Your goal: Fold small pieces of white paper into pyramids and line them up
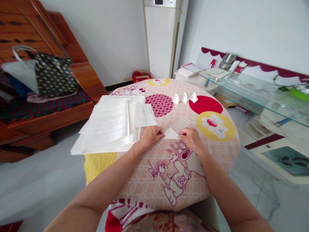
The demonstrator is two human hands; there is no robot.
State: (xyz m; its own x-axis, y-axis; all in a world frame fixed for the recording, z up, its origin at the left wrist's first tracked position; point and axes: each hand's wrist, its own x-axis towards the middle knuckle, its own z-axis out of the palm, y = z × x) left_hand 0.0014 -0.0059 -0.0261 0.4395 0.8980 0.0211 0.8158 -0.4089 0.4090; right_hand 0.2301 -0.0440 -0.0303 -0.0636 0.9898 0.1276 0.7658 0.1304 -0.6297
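A small sheet of paper (171, 133), folded to a triangle at its near end, lies on the round cloth-covered table (154, 174). My left hand (152, 135) pinches its left corner, fingers closed. At the right corner, my right hand (190, 138) grips the paper between thumb and fingertips. A flat strip of the same paper reaches away from the fold toward the upper right. Farther back stand three folded white paper pieces (184, 98) in a row. Left of my left hand is a stack of printed paper sheets (108, 122), with a smaller printed slip (146, 115) on its right side.
A glass-topped cabinet (260, 96) holding papers, metal containers and a red cup runs along the right wall. On the left, a wooden bench (84, 80) carries a patterned bag (55, 75). A tall white appliance (160, 38) stands behind the table.
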